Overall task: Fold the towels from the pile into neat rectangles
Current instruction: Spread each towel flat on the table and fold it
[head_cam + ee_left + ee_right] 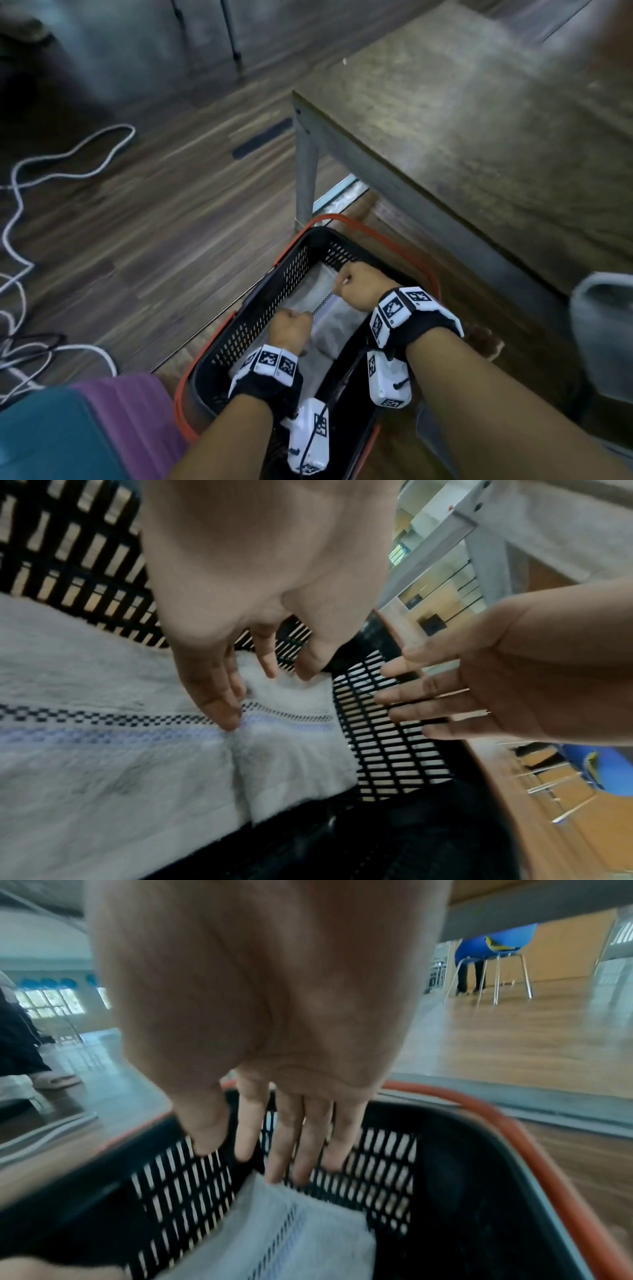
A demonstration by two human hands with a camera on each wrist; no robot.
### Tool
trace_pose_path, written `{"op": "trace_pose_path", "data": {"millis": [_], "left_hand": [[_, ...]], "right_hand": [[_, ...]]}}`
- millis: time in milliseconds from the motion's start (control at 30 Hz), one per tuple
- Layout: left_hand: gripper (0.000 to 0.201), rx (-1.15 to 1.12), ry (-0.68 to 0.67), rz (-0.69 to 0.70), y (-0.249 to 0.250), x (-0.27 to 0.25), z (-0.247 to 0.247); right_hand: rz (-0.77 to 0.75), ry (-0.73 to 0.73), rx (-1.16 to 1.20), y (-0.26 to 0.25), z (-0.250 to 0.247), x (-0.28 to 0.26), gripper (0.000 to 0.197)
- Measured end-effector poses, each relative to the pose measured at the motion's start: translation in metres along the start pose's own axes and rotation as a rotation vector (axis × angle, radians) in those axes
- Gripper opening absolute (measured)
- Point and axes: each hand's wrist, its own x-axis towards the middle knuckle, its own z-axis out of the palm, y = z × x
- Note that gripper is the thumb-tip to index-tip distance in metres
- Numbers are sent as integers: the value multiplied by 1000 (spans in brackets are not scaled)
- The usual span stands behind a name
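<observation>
White towel [120, 764] in the black basket [274, 291], unlabelled; both hands reach in, fingers spread, left fingertips [222, 718] touching it.

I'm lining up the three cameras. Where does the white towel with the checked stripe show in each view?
Head: white towel with the checked stripe, low centre, inside the black slatted basket.
Left wrist: left half.
Right wrist: bottom centre.
Shared landmark: the basket's slatted wall.
</observation>
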Motion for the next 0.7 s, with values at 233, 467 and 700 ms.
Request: {"op": "trace_pose_path", "data": {"millis": [233, 467, 700], "left_hand": [[17, 7, -150, 331, 71, -78, -7], [24, 189, -375, 747, 185, -183, 46], [18, 741, -628, 826, 266, -283, 122]], "right_hand": [[-237, 42, -43, -41, -86, -89, 25], [-457, 543, -78, -37, -221, -242, 25], [-430, 924, 28, 73, -284, -359, 19]]}}
